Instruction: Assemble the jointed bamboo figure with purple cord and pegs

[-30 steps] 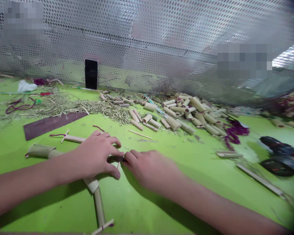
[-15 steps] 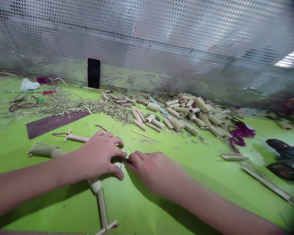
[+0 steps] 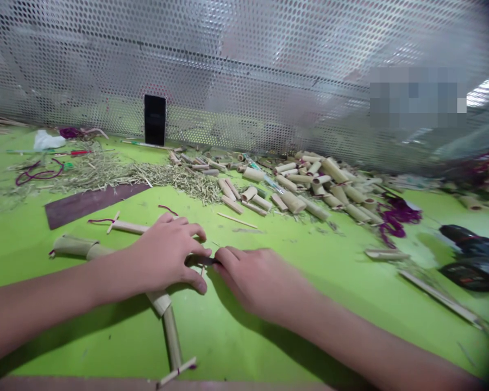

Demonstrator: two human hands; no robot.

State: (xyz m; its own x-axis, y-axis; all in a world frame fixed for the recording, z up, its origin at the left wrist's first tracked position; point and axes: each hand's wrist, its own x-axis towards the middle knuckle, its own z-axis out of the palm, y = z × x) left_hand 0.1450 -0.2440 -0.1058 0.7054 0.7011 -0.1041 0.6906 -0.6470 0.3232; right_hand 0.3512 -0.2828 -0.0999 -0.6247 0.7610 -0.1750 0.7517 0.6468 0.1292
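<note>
My left hand [image 3: 167, 252] curls over a jointed bamboo figure [image 3: 158, 301], thumb and fingers bent around its covered part. Bamboo tubes form the figure, and purple string and thin cross sticks show at its limb ends. One limb [image 3: 171, 336] points toward me. My right hand [image 3: 252, 277] is closed on a dark, narrow, blade-like tool [image 3: 207, 261], whose far end reaches between my left thumb and fingers. Beneath it, a short thin stick [image 3: 202, 270] shows by my left thumb. The palm of my left hand and the tool's grip are hidden.
Cut bamboo tubes [image 3: 318, 182] and shavings [image 3: 179, 183] lie behind my hands. A dark strip [image 3: 93, 205] is at left; a phone [image 3: 155, 120] leans on the perforated metal screen [image 3: 244, 70]. Purple string [image 3: 395, 217] and a power drill [image 3: 470, 258] lie at right.
The view has shifted slightly. Both hands keep nearly the same pose, with the dark tool still between them; the right hand's position against the stick has barely altered.
</note>
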